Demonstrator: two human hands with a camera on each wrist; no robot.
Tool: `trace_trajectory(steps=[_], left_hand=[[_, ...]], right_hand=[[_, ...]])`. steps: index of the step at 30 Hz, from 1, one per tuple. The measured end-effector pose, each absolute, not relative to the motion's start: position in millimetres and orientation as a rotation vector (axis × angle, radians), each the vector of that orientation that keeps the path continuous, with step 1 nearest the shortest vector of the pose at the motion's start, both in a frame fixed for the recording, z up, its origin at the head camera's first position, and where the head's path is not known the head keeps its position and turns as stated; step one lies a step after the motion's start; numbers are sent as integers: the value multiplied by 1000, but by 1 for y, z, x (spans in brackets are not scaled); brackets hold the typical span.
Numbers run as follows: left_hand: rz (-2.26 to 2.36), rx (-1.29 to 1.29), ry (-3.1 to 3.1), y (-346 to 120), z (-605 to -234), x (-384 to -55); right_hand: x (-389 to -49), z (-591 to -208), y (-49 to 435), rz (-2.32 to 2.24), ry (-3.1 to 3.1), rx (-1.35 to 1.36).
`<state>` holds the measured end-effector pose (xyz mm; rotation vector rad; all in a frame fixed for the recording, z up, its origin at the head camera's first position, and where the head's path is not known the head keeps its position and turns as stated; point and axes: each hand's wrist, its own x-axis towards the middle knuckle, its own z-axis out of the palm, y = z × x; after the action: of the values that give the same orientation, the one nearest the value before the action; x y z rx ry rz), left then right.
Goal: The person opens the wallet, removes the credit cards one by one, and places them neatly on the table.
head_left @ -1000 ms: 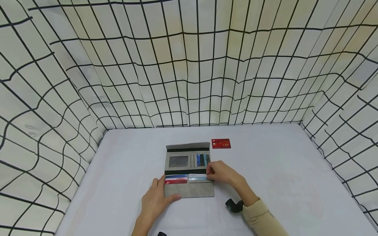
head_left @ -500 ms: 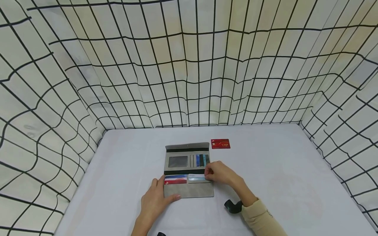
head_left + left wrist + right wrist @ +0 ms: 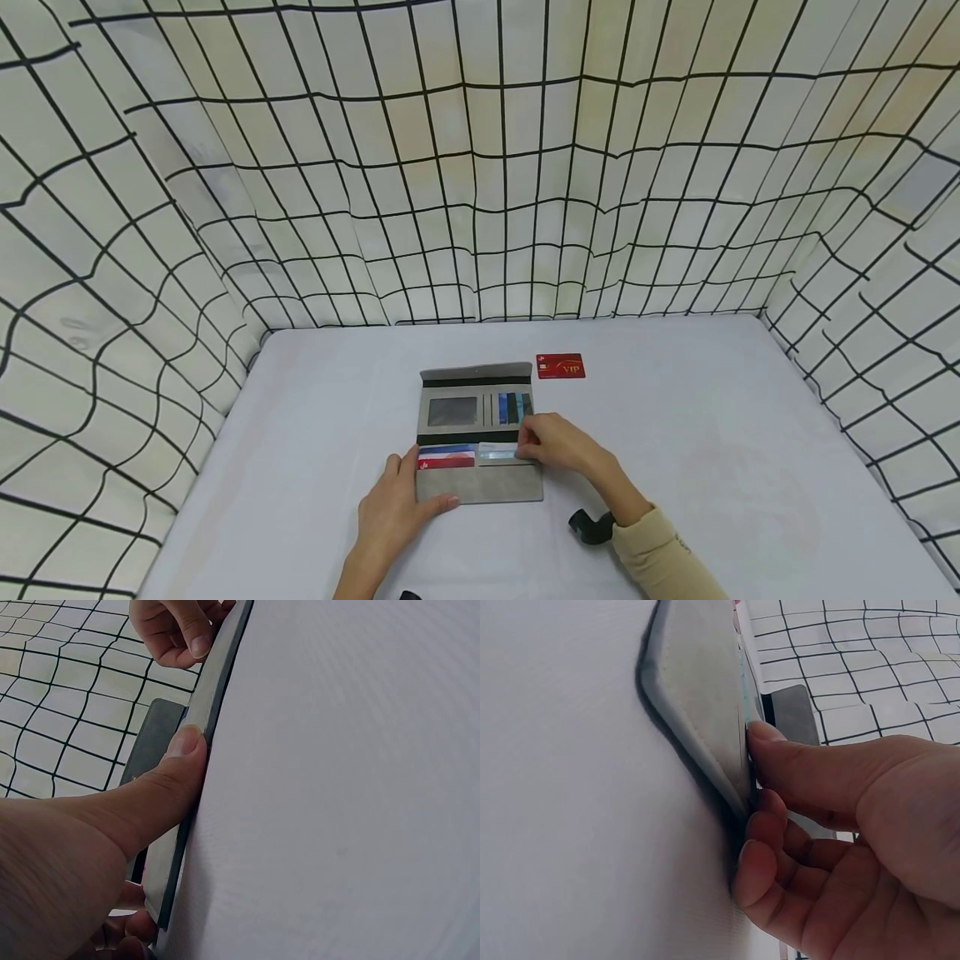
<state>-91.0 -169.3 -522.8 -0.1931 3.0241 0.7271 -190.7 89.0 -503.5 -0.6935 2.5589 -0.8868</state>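
A long grey wallet (image 3: 480,483) lies unfolded on the white table in the head view, with cards in its slots. My left hand (image 3: 390,508) grips its near left corner, thumb along the front edge and fingers at the left side; the left wrist view shows that thumb (image 3: 180,761) on the rim. My right hand (image 3: 558,442) has curled fingers at the right end of a pale blue card (image 3: 495,452) in the lower right pocket. In the right wrist view the thumb (image 3: 769,739) meets the pocket side, while the fingertips are by the wallet's edge. A red, white and blue card (image 3: 447,457) fills the lower left pocket.
A red VIP card (image 3: 560,365) lies on the white tabletop (image 3: 675,417) beyond the wallet's upper right corner. Several cards (image 3: 513,408) stand in the upper slots. Black strap-like pieces (image 3: 592,527) show by the right wrist. Black-gridded white sheeting (image 3: 502,225) surrounds the back and sides.
My right fingertips have shifted slightly left along the pale blue card. My left hand and the wallet have stayed nearly in place.
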Motion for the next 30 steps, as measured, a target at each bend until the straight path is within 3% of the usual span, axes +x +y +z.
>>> trace_trajectory(steps=[30], left_hand=[[729, -178, 3033, -170, -524, -91]], right_hand=[[-190, -511, 84, -826, 2644, -645]])
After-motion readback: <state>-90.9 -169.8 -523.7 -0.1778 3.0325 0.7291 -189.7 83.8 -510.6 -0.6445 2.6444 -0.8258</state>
